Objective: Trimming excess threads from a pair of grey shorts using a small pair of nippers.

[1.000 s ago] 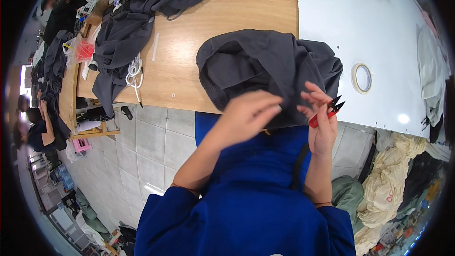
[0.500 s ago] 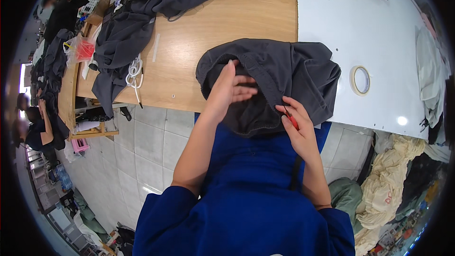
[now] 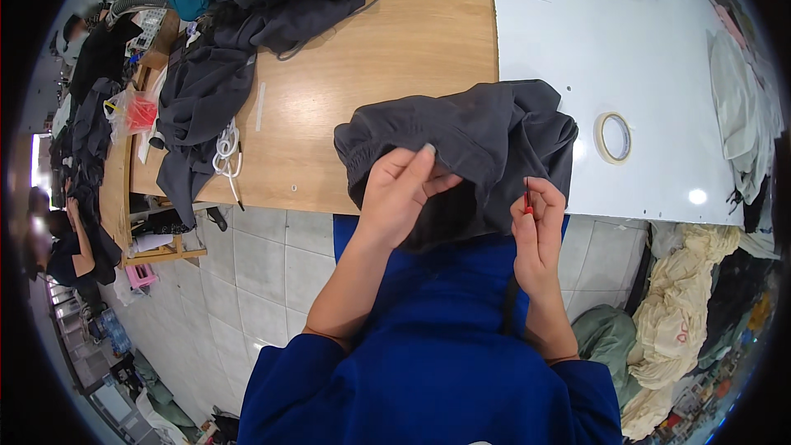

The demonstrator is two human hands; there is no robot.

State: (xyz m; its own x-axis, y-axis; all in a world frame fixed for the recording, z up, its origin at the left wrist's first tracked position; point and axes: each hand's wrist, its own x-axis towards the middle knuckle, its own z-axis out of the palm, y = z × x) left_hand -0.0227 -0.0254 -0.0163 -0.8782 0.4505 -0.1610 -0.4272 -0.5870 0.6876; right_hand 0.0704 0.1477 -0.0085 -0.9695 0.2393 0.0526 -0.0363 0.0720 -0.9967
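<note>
A dark grey garment [image 3: 461,128] with a gathered elastic edge lies bunched at the table's near edge, over the seam between the wooden and white tops. My left hand [image 3: 400,194] pinches the rim of its opening between thumb and fingers. Below that hand the dark inside of the opening shows. To the right, my right hand [image 3: 540,231] is closed around a small red-handled tool [image 3: 528,204], which looks like a seam ripper. Its thin dark tip points up, away from me, in front of the cloth. The fingers hide part of the handle.
A roll of tape [image 3: 613,138] lies on the white tabletop [image 3: 560,33]. More dark grey garments [image 3: 305,0] are heaped on the wooden tabletop [image 3: 412,41] at far left, with a white cord [image 3: 227,152] beside them. Cream cloth [image 3: 680,305] is piled low at right. Another person [image 3: 70,227] is at far left.
My left hand has come out of the opening and now pinches its rim. The right hand has moved right, off the cloth edge, with the tool turned upright. The garment's upper edge has folded toward me.
</note>
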